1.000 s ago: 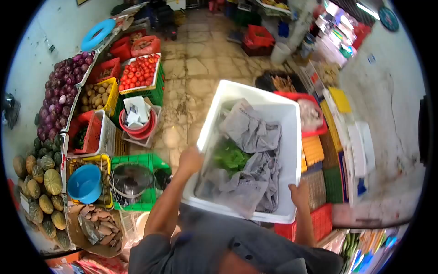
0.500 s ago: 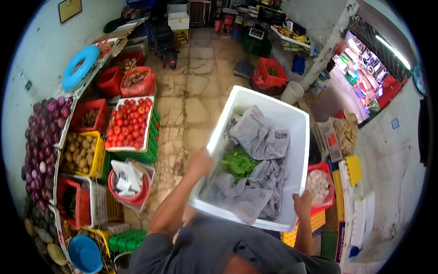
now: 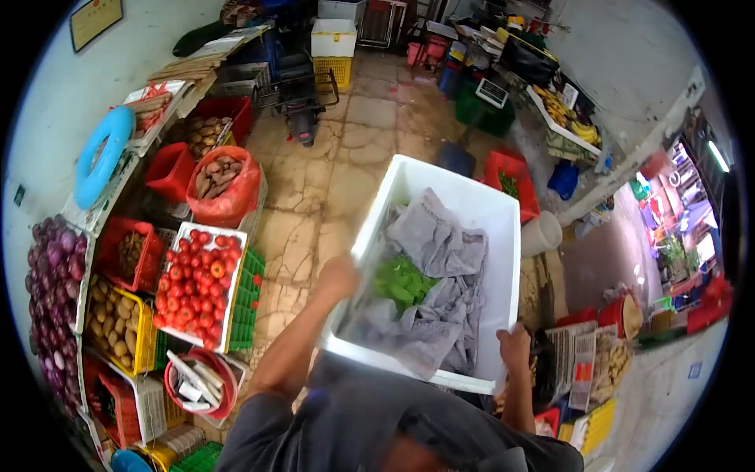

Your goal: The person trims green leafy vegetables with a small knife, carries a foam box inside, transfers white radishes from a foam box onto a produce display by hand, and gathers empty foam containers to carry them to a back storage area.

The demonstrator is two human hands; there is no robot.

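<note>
A large white foam box (image 3: 510, 259) is held in front of my body, tilted slightly. Inside it lie crumpled grey cloths (image 3: 442, 236) and a bunch of green leafy vegetables (image 3: 403, 283) between them. My left hand (image 3: 338, 277) grips the box's left rim, its fingers partly hidden and a little blurred. On the right rim, near the lower corner, my right hand (image 3: 515, 346) is closed round the edge, thumb on top.
Left of the tiled aisle (image 3: 358, 149) stand tomatoes (image 3: 197, 275), potatoes (image 3: 114, 322), a red bag of tubers (image 3: 224, 185) and purple onions (image 3: 55, 291). A parked scooter (image 3: 303, 102) is ahead. To the right are a red crate (image 3: 511, 177), a white bucket (image 3: 541, 234) and a doorway.
My view has moved forward along the aisle, bringing the scooter and far shelves closer. Both hands keep hold of the foam box, which stays in front of me.
</note>
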